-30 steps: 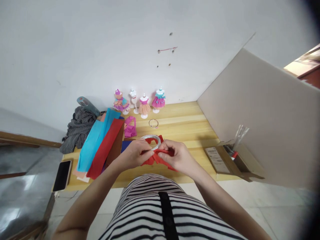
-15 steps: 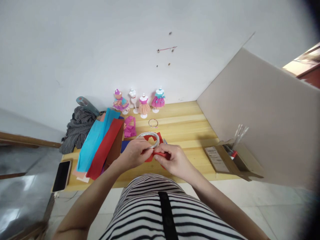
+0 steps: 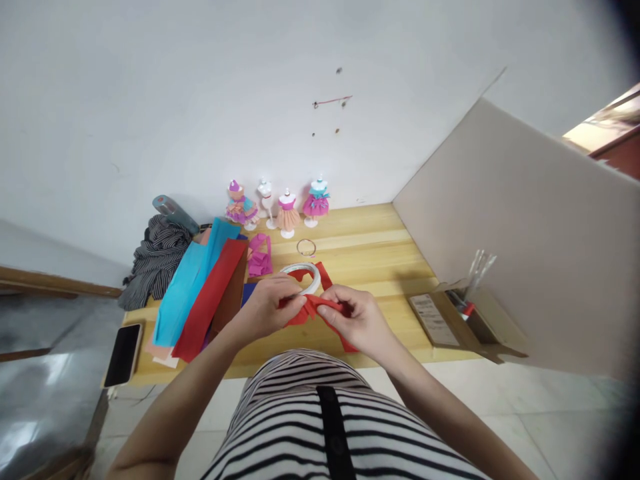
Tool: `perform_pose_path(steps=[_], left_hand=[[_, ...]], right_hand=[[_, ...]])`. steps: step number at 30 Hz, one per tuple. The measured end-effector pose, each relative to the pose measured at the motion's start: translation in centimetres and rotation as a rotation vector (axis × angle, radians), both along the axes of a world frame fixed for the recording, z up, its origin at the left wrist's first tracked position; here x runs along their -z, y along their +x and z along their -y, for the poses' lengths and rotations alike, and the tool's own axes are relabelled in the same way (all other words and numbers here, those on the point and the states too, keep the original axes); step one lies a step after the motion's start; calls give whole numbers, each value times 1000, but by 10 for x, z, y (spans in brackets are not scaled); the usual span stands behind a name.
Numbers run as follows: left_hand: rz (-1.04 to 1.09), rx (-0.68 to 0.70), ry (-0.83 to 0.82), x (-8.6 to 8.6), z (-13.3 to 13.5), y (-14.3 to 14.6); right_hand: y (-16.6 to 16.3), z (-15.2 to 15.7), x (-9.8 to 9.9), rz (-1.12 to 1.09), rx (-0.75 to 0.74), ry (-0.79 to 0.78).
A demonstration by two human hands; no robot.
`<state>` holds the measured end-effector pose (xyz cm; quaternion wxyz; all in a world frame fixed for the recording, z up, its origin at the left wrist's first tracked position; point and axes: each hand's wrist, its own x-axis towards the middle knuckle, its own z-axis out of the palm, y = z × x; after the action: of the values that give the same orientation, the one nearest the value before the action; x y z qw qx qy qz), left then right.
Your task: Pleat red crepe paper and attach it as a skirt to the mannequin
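Wooden table, pale yellow (image 3: 380,233), one, below my head camera.
Open brown cardboard box (image 3: 453,317), one, far from both hands at right.
Black-and-white striped cloth bundle (image 3: 157,260), one, far left.
Long flat fabric strip, red (image 3: 215,293), one, lying beside blue fabric (image 3: 185,287) at left.
Bare hands, two: I see the left hand (image 3: 273,303) and right hand (image 3: 357,317) each pinching red fabric between thumb and fingers.
Crumpled red fabric (image 3: 313,305), between the hands, above the near table edge; piece count unclear to me.
Black-screened phone (image 3: 123,357), one, near left corner.
Miniature dress forms (image 3: 287,213), four, far side: three clothed, one white without a skirt.
White ring-shaped roll (image 3: 316,277), one, just beyond the left fingers; I cannot tell whether they touch it.
Thin wire loop (image 3: 299,247), one, beyond the roll.
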<state>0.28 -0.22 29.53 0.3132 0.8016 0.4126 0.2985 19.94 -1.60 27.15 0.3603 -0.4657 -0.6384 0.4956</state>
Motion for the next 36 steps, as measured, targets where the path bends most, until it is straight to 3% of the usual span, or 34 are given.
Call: perform_pose_path(steps=[6, 9, 13, 20, 27, 36], left_hand=[[171, -5, -227, 1, 0, -5], [201, -7, -250, 3, 0, -6], [154, -14, -202, 3, 0, -4], [114, 41, -108, -5, 0, -1], [88, 74, -47, -11, 2, 1], [58, 90, 85, -11, 4, 4]], right_hand=[[2, 2, -8, -69, 12, -9], [1, 2, -11, -77, 71, 23], [-3, 3, -17, -80, 105, 60], [-9, 3, -18, -129, 3, 143], [-5, 2, -19, 58, 94, 234], [-7, 5, -22, 128, 166, 306]])
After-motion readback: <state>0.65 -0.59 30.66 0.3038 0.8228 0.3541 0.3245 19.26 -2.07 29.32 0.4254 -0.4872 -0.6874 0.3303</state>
